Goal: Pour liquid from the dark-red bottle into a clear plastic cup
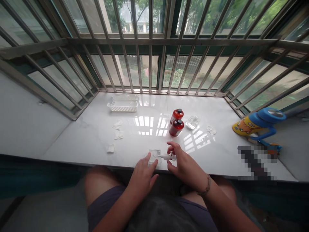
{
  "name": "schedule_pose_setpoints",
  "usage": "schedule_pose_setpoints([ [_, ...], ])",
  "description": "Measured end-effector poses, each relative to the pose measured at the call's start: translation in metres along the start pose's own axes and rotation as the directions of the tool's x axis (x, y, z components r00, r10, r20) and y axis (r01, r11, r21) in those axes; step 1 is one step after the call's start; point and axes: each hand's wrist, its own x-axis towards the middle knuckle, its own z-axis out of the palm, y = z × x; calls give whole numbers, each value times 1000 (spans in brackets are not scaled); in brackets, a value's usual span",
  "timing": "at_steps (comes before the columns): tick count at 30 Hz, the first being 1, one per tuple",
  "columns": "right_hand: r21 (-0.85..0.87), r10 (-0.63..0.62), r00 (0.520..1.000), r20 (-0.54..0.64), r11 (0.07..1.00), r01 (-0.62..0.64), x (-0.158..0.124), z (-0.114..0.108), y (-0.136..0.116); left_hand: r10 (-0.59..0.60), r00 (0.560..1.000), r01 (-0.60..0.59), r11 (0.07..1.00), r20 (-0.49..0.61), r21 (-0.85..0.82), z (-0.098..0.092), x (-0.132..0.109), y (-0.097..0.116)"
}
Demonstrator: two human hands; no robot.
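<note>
My right hand is curled around the wide end of a small white syringe-like tool. Its narrow tip points left, over a small clear plastic tray near the counter's front edge. At the tray's left and front side is my left hand, fingers stretched and spread, their tips touching or very close to the tray. What lies in the tray is too small and pale to make out. Just beyond my right hand stand two red bottles with black caps, a front bottle and a rear bottle.
A white perforated basket sits at the back left. Crumpled white pieces lie left of centre, another at right. A clear tray is beside the bottles. A blue-and-yellow flask stands far right. Metal bars close off the window.
</note>
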Motion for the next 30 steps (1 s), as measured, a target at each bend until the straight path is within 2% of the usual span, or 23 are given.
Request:
schedule_pose_setpoints([
  [6,-11,-57,998,26,998,57,12,16,-8,1,1000,-1,1000,13,9,1,2,2],
  [13,-7,-28,1000,-3,1000,28,24,48,7,-18,999,17,1000,50,20,0,2,4],
  [18,99,4,999,-40,995,0,15,58,14,-21,998,19,1000,55,22,0,1,4],
  [22,228,79,997,-10,971,-75,3,62,17,-18,998,17,1000,57,23,0,1,5],
  [27,242,150,987,-65,961,-130,-7,68,23,-15,998,12,999,54,40,0,1,6],
  [30,310,179,982,-55,938,-154,-9,69,22,-8,999,6,999,54,48,1,1,5],
])
